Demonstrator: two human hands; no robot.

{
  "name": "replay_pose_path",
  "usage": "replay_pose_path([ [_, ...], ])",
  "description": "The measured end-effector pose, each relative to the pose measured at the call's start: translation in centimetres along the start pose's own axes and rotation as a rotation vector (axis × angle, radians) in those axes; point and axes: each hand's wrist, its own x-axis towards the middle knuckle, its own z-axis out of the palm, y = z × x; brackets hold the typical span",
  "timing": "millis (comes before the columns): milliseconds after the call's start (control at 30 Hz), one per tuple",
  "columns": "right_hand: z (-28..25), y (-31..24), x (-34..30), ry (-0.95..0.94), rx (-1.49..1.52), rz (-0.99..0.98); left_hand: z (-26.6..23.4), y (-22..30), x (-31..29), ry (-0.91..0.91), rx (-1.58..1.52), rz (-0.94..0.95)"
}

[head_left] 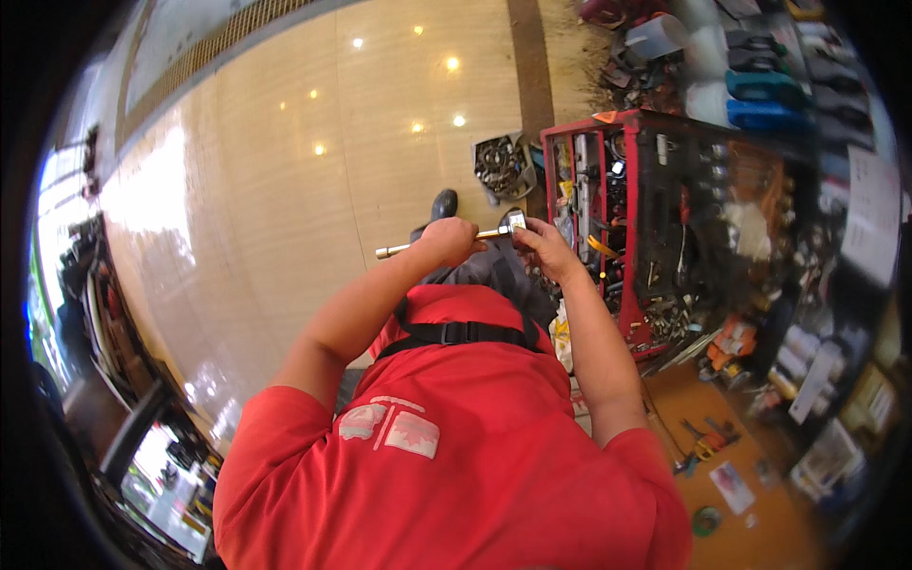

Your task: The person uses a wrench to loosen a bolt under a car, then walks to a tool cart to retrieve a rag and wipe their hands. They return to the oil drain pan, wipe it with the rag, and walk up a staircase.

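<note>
Your left hand (451, 239) grips the wrench (446, 242) mid-handle at frame center; right hand (546, 245) pinches its head. Likely heavy, stiff steel: hold the handle.

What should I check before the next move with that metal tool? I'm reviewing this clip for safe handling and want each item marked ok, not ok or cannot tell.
1. Left hand wrapped round the shaft of the metal ratchet-like tool: ok.
2. Right hand at the tool's head end, fingers touching it: ok.
3. Piece at the head seated fully: cannot tell, too small.
4. Handle end free of other things, over bare floor: ok.
5. Red tool cart close on the right, drawers open and full: ok for reach.
6. Loose tools on the orange surface near the right elbow: not ok.
</note>
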Motion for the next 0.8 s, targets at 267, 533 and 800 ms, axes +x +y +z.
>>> replay_pose_path([
  [267,1.7,2.0,4.0,0.163,-0.099,0.021,5.8,-9.6,-0.1,-0.024,-0.174,-0.150],
  [533,-11.2,2.3,6.5,0.749,0.107,0.108,12.5,-29.2,-9.3,0.108,-0.407,-0.644],
  [800,-17.9,-0.3,14.0,1.659,-0.222,-0.203,14.8,-30.2,-18.1,0.088,-0.358,-0.808],
])
